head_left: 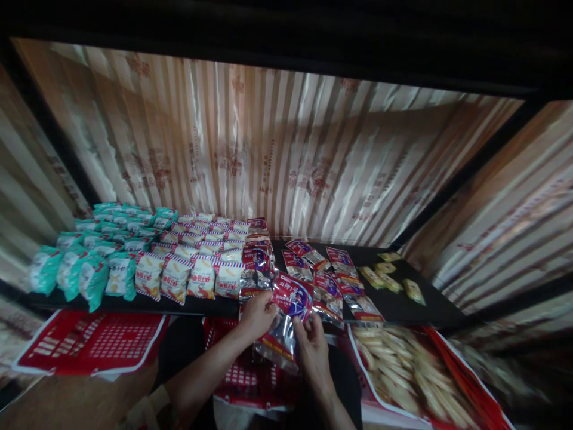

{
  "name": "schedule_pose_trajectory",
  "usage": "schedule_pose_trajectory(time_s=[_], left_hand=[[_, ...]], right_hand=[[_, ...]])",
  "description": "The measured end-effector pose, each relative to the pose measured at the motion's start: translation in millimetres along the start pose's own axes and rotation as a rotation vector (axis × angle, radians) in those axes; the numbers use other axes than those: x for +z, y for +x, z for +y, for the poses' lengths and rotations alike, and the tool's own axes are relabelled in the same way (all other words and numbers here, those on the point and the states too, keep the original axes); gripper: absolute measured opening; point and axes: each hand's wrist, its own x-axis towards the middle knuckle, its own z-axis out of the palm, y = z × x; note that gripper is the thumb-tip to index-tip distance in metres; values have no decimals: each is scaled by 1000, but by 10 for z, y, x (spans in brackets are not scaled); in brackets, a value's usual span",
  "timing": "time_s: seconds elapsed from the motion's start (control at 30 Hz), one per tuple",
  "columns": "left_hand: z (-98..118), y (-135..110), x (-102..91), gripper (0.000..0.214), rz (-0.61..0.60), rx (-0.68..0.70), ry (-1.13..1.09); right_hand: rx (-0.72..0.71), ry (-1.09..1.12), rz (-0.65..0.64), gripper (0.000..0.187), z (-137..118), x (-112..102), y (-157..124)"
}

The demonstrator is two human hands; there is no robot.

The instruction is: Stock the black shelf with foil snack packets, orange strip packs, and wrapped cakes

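Note:
A red snack packet point(292, 297) with a blue and purple print and a shiny see-through lower part is held between both hands, in front of the shelf's edge. My left hand point(258, 316) pinches its left side, thumb and fingers closed. On the lower right side, my right hand point(314, 349) grips the same packet. Just behind it lie more red packets of this kind point(347, 280), some overlapping, with a further row of them point(256, 263) to the left.
White snack bags point(201, 278) and teal snack bags point(120, 275) stand in rows on the black shelf point(403, 307). Small yellow packets point(382, 278) lie at right. Below are a red basket point(94, 343), another under my hands, and a bin of pale packaged goods point(403, 370). Patterned curtain point(277, 149) hangs behind.

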Motion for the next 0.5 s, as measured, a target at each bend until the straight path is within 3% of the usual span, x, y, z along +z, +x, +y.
schedule_pose_trajectory(time_s=[0.2, 0.5], left_hand=[[31, 174, -84, 40, 110, -47, 74], [192, 366, -164, 60, 122, -140, 148]], right_hand=[[0, -37, -1, 45, -105, 127, 377], [-25, -34, 27, 56, -266, 306, 998]])
